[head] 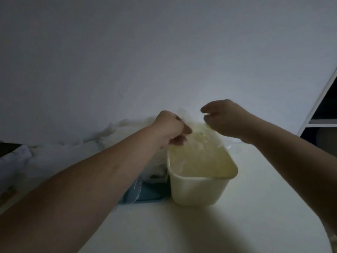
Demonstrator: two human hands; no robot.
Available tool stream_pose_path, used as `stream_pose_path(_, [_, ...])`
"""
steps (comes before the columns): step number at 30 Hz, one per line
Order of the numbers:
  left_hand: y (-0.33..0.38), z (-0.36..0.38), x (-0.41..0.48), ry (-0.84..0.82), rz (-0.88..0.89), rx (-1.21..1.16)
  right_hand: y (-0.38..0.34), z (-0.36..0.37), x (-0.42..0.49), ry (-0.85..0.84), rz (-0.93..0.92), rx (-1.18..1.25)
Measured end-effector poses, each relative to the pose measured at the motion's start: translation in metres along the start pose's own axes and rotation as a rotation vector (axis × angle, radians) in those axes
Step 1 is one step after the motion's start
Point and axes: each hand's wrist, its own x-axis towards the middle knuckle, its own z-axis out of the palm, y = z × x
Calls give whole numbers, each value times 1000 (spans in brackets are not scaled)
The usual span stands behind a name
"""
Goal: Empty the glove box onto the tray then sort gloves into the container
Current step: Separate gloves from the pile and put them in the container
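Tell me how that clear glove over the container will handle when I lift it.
Probably floppy: the glove drapes limp from the left hand over the container. Likely very light, being thin see-through film.

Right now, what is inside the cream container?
Thin clear gloves hang into the container, one gripped by the left hand. The floor is hidden beneath them.

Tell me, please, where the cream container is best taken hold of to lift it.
I would take the cream container by its right wall near the front corner, coming from above right, fingers hooked over the open rim. The blue tray crowds its left wall, and the clear glove held by the left hand drapes over the far end.
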Motion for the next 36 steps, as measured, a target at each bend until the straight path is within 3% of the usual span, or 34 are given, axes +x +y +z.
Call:
stream_pose_path(2, [2,-1,2,-18,-26,42,-13,14,-5,-272,59,-43])
stream_pose_path(4, [4,-7,-1,-22,-39,120,-18,30,-3,-433,106,-85])
stream_pose_path(11, [-2,-47,-34,-37,78,161,-27,70,10,-631,123,-342])
stream_pose_path(18, [-12,-84,-69,15,183,110,-29,108,16,-879,54,-754])
stream_pose_path(21, [-27,-100,-79,60,271,200,-41,96,8,-789,12,-769])
stream_pose_path(27, [-88,-129,-75,290,530,711,-62,67,3,-349,-111,-558])
stream_pose_path(30, [-123,-140,-69,229,458,835,-86,76,-8,-123,-229,-342])
stream_pose_path(32, [-143,-143,-67,163,379,867,-105,93,-22,-98,-291,-176])
stream_pose_path(36, [-168,-154,-67,171,363,802,-110,154,-34,-242,-285,28])
